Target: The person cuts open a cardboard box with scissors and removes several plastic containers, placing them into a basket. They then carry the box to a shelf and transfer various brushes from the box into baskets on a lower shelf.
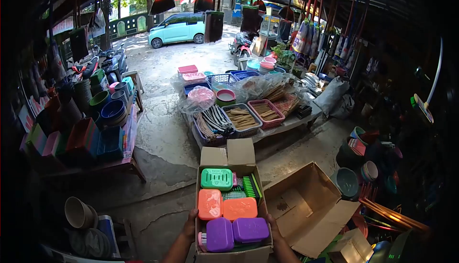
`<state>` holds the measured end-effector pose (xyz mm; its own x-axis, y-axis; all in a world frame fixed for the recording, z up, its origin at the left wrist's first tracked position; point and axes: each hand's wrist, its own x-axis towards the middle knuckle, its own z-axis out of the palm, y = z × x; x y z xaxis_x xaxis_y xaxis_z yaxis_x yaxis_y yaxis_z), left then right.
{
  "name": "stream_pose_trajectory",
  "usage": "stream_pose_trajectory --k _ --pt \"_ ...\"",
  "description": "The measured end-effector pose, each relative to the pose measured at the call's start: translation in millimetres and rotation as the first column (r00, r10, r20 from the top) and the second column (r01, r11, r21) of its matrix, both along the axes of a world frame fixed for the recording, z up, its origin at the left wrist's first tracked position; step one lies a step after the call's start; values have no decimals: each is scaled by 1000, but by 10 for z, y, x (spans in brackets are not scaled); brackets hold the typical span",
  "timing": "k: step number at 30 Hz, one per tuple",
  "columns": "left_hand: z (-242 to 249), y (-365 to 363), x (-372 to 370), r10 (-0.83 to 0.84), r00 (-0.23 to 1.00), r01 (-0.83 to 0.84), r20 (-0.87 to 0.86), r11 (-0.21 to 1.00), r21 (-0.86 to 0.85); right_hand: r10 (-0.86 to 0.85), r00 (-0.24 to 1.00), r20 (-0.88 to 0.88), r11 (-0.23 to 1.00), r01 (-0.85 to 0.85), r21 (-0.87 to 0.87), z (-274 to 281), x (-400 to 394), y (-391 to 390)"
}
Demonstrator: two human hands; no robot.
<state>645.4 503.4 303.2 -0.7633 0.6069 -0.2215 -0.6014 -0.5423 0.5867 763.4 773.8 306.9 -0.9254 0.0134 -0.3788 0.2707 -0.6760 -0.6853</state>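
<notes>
Between my two hands is an open cardboard box, its far flaps standing up. My left hand grips the box's left side and my right hand grips its right side; the fingers are partly hidden. Inside lie a green plastic soap box, two orange soap boxes and two purple ones. A brush with bright green bristles rests at the right inner wall. Pink and clear items show in the gaps, too covered to name.
An open cardboard carton lies right of the box. Ahead, a low table carries baskets of wooden sticks. Stacked pots and bins stand left, buckets right. Dustpans hang overhead. A light-blue car is parked beyond.
</notes>
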Motion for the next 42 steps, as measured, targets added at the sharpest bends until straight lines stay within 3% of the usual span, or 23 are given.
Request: stream_pose_trajectory --k 4,8,10,11,17,20,21,24,32,34,36,42 --pt "-102 -108 -505 82 996 -84 -31 995 -62 50 998 -30 999 -50 -12 -88 -651 -86" --pt "-121 -53 -1185 60 998 -62 -24 992 -111 66 994 -90 994 -74 -84 -572 -1403 16" --pt "-146 72 -1686 103 989 -115 -102 986 -120 -33 995 -96 999 33 -2 -431 -1893 30" --pt "-152 127 -1885 85 995 -91 -56 990 -106 -44 992 -116 998 40 -40 -519 -2141 98" --pt "-52 554 -3074 23 998 -30 -59 991 -133 37 998 42 998 -35 -50 -601 -3111 648" --pt "56 864 -3558 -41 994 26 -105 989 -143 -74 997 1 997 74 -8 -404 -3429 824" --pt "-219 952 -3806 -45 990 28 -135 992 -122 -187 982 -24 982 188 22 -193 -3538 800" --pt "-210 1373 -4308 -193 979 187 -70 979 -81 -235 968 91 972 236 3 -494 -3703 1122" --pt "-352 2611 -5360 -558 829 552 -26 825 -121 -668 739 92 744 659 110 -360 -3992 1422" --pt "-271 2930 -5500 -621 782 606 -52 777 -173 -718 687 109 694 718 52 -495 -3996 1529" --pt "-131 3281 -5584 -702 708 698 75 681 -221 -765 630 131 635 772 -5 -658 -4004 1669" --pt "-401 4613 -5750 -835 549 802 42 512 -307 -886 424 190 439 897 46 -934 -3964 2405"
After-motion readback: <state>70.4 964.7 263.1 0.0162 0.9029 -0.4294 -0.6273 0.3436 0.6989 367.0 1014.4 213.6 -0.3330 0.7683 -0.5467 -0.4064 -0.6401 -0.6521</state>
